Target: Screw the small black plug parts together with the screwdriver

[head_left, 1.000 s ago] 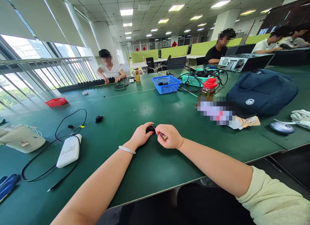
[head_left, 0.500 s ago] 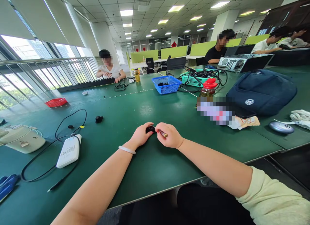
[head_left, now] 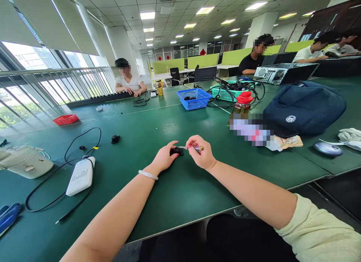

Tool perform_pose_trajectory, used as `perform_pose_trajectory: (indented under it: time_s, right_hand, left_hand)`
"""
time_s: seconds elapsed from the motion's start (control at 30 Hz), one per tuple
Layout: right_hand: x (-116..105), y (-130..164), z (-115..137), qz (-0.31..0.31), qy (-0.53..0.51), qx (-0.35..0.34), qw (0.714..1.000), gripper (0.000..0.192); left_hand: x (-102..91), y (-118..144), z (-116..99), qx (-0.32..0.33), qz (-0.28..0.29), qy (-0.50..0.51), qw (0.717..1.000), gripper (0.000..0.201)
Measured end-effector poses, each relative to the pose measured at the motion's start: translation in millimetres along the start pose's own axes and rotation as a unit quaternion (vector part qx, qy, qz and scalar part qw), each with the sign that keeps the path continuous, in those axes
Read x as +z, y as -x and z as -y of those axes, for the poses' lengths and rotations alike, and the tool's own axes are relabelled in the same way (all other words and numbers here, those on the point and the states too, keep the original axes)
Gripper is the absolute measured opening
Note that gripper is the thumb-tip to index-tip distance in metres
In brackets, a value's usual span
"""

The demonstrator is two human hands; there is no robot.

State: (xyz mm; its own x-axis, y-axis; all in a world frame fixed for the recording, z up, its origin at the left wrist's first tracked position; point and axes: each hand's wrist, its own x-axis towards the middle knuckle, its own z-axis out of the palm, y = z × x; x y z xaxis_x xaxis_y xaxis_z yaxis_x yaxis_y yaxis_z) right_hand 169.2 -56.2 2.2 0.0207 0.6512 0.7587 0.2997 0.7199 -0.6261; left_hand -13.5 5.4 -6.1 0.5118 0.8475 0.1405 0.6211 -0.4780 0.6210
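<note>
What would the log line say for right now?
left hand: holds small black part on green table | right hand: grips small screwdriver, tip toward part

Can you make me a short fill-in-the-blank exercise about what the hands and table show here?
1. The left hand pins a small black part on the ____ table.
2. The right hand holds a small ____ by its handle.
3. The basket nearest the red-lidded jar is ____.
4. A white bracelet sits on the ____ wrist.

Missing words: green; screwdriver; blue; left
</note>
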Motion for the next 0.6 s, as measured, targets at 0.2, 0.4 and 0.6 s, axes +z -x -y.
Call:
perform_pose_trajectory:
  time_s: [0.2,0.4,0.6]
  right_hand:
    - [0.5,2.1,6.9,0.087,0.056,-0.062,0.993,0.010]
    - [0.9,0.9,4.3,0.103,0.079,-0.096,0.987,0.012]
    - [2.4,2.4,2.6,0.117,0.079,-0.117,0.983,0.013]
  left_hand:
    - [0.5,-0.1,-0.6,0.007,0.001,0.005,1.000,0.057]
    - [-0.5,0.3,-1.7,-0.002,0.000,0.016,1.000,0.058]
    - [-0.9,0.0,-2.0,0.003,-0.004,0.011,1.000,0.057]
